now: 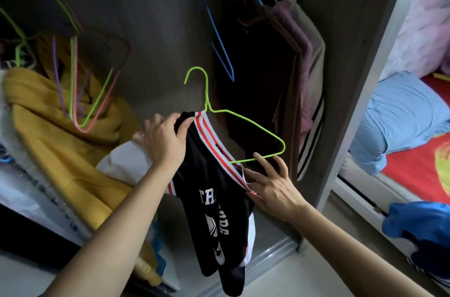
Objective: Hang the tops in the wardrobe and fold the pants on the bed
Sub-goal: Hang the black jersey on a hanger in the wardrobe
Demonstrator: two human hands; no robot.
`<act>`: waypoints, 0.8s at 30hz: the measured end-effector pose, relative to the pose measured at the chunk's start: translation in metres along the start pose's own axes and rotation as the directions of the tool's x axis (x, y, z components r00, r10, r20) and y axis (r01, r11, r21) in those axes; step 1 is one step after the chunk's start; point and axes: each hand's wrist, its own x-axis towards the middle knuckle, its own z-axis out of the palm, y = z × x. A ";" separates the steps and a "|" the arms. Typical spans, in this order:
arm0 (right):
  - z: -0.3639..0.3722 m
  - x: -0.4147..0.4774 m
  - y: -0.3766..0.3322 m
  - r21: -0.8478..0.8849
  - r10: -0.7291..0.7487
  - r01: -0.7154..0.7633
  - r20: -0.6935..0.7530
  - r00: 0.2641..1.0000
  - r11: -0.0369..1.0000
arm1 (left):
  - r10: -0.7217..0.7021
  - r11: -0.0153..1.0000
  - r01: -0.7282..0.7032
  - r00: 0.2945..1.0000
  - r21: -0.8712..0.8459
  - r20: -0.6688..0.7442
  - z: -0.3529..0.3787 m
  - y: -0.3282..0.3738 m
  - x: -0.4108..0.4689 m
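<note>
Left hand (163, 141): our fingers curl round the shoulder of the black top (209, 199), just below the neck of the green hanger (207, 94).
Right hand (272, 182): our fingers are spread wide, tips touching the top's striped trim and the hanger's lower wire.
Top: we hold it before the open wardrobe (170, 29), half on the hanger, one hanger arm bare.
Yellow garment (60, 126): heaped at the wardrobe's left.
Bed (414, 167): right of the wardrobe, bearing a blue pillow (401, 114).

Top (214, 211) on hanger (243, 117) before wardrobe (345, 53); bed (414, 158) right of wardrobe; other hangers (72, 82) upper left.
</note>
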 end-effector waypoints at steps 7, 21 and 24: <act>0.009 0.001 -0.019 0.345 -0.178 0.149 0.054 0.983 0.927 | -0.082 0.988 0.086 0.996 -0.130 0.037 0.005 -0.003 0.014; -0.001 -0.002 0.057 0.238 0.248 -0.304 0.239 0.939 0.922 | -0.006 0.954 0.008 1.000 -0.300 0.011 -0.002 -0.046 0.022; -0.013 -0.001 0.072 0.267 0.298 -0.354 0.228 0.927 0.897 | 0.075 0.969 -0.067 0.997 -0.239 0.025 0.005 -0.057 0.018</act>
